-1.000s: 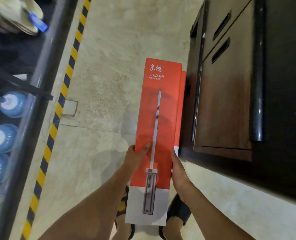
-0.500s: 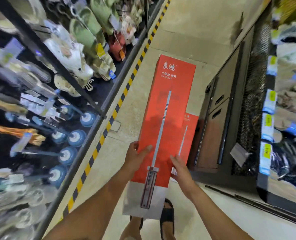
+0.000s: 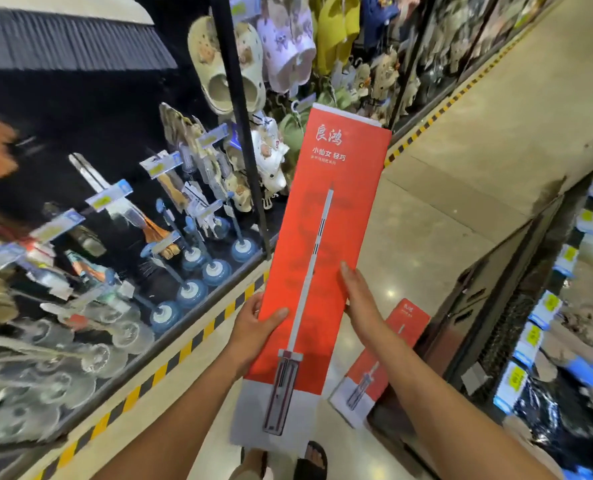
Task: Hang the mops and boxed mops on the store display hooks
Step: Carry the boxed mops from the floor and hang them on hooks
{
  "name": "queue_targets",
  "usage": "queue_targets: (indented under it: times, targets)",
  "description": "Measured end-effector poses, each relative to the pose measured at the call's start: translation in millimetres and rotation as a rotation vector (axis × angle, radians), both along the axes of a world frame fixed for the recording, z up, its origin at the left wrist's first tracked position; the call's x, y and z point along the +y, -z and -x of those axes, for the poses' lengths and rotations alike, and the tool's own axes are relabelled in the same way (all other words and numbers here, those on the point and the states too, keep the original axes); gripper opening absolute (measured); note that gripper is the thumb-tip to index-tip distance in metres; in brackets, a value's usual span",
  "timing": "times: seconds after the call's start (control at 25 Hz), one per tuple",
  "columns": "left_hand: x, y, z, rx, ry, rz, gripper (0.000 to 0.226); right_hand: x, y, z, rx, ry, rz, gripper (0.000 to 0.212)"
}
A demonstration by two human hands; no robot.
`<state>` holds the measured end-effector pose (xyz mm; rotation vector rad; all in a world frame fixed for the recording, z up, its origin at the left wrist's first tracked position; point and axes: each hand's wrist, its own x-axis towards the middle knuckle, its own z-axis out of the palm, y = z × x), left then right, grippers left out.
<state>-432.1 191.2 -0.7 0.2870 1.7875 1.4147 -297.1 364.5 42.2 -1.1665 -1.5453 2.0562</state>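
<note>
**Lifting a boxed mop toward the display hooks**

Raised off the floor within the last second and tipped top-first toward the black rack of metal display hooks at left: a tall red-and-white cardboard mop box. Gripped at its lower left edge by the left hand, thumb across the red front, fingers hidden behind. Steadied along the right edge by the right hand, fingers straight and flat, not curled round. Left behind at the foot of the dark wooden cabinet at right: a second matching red-and-white box, a moment ago tucked just behind the first. Now facing tagged hooks, blue-cupped plungers and cream clogs rather than bare floor. Judged a carrying stage, hanging not yet begun; no free hook discernible through the blur. Held mid-aisle between both hands, well apart from the rack.
</note>
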Motion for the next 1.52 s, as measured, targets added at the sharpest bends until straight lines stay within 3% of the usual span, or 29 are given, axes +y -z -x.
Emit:
queue_targets:
  times: [0.08,0.44,0.64,0.76,0.96,1.08,1.2,1.36,1.52]
  targets:
    - [-21,-12,-4,-0.020,-0.065,-0.028,0.062,-9,-12,24,0.056,-0.017,-0.029,0.074]
    - [-123,-35,-1,0.034,-0.312,-0.058,0.056,-105,-39,95,0.027,-0.040,-0.102,0.055]
    - [-204,-41,8,0.009,-0.408,-0.101,0.088,-179,-38,125,0.011,-0.165,-0.137,0.078]
    - [-268,-57,24,0.014,-0.521,-0.145,0.090,-239,-42,141,-0.005,-0.287,-0.164,0.100]
    - [-385,-96,53,0.141,-0.650,-0.188,0.093,-363,-58,154,0.062,-0.426,-0.201,0.058]
    - [-467,-115,65,0.190,-0.745,-0.252,0.093,-449,-56,154,0.064,-0.572,-0.247,0.073]
    - [-553,-129,66,0.255,-0.822,-0.324,0.109,-532,-46,156,0.066,-0.724,-0.263,0.086]
    - [-650,-144,48,0.294,-0.974,-0.348,0.107,-636,-58,158,0.113,-0.854,-0.248,0.041]
    - [-739,-146,26,0.381,-1.132,-0.297,0.096,-727,-51,167,0.146,-1.022,-0.252,0.094]
